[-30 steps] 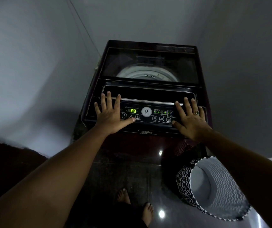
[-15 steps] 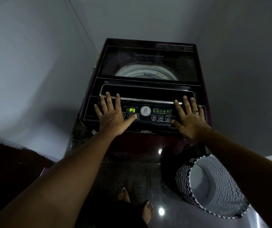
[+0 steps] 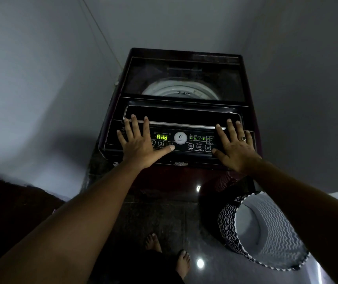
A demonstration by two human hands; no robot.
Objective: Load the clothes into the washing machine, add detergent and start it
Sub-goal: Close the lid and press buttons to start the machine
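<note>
Palms flat on control panel (image 3: 184,155), fingers (image 3: 135,125) spread wide, nothing held: left hand (image 3: 138,145) at left end, thumb by button 3; right hand (image 3: 234,147) at right end. Dark washing machine (image 3: 184,58) far centre, display (image 3: 162,137) reading "Add". Zigzag basket (image 3: 227,220) near right on floor (image 3: 153,218).

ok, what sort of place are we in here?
Probably a home laundry corner. A top-loading washing machine sits between plain walls, its display lit. A zigzag-patterned laundry basket stands beside it on the glossy floor.
</note>
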